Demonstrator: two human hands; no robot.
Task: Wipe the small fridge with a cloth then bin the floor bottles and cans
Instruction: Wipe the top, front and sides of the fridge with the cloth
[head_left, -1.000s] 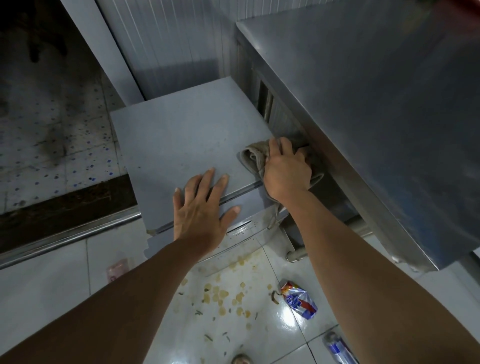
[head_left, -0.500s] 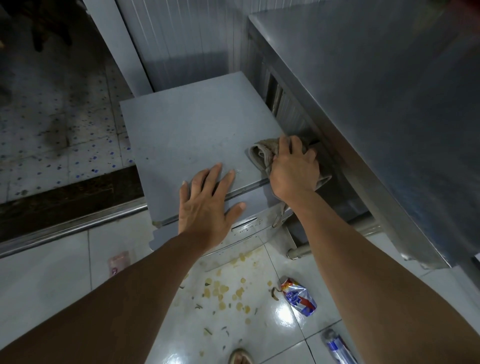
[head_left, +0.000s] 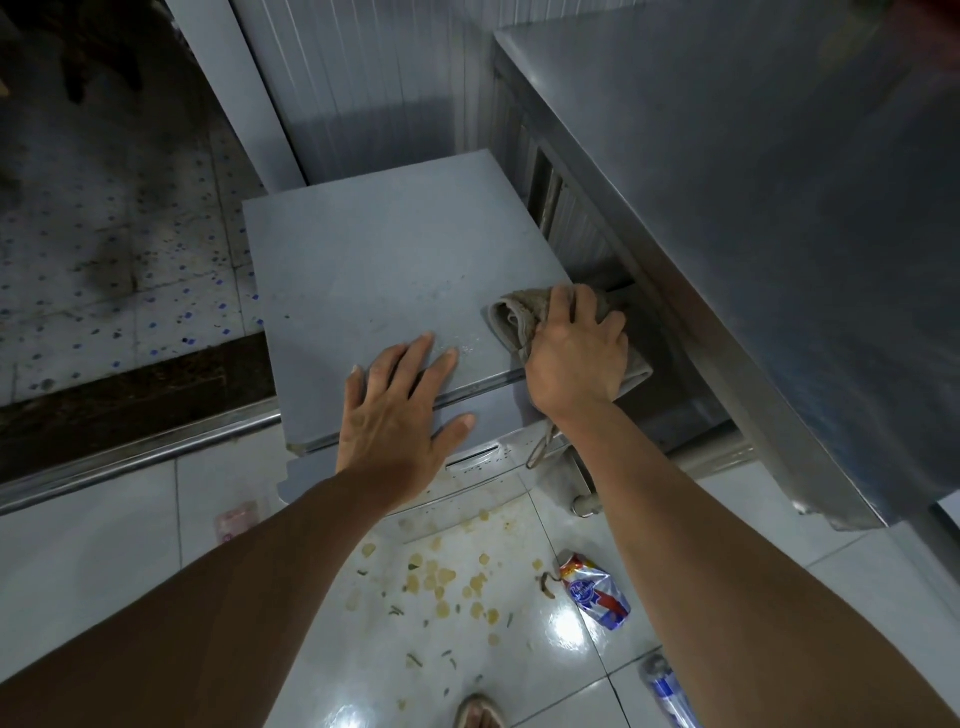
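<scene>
The small grey fridge (head_left: 374, 270) stands against the wall, seen from above. My left hand (head_left: 400, 410) lies flat with spread fingers on its front edge. My right hand (head_left: 574, 358) presses a crumpled grey-brown cloth (head_left: 511, 317) onto the fridge's front right corner, fingers bent over it. A crushed white, red and blue can (head_left: 597, 590) lies on the glossy floor below my right forearm. A second blue and white can (head_left: 667, 693) shows at the bottom right, partly hidden by my arm.
A large stainless steel counter (head_left: 753, 218) overhangs on the right, close to the fridge. Yellowish crumbs and spills (head_left: 447, 577) dot the white tiles in front. A metal threshold rail (head_left: 135, 457) runs on the left, and a pinkish scrap (head_left: 236, 522) lies near it.
The view has shifted so the fridge sits further right and lower. My right hand with the cloth has stayed at the front right corner, and my left hand has kept its place.
</scene>
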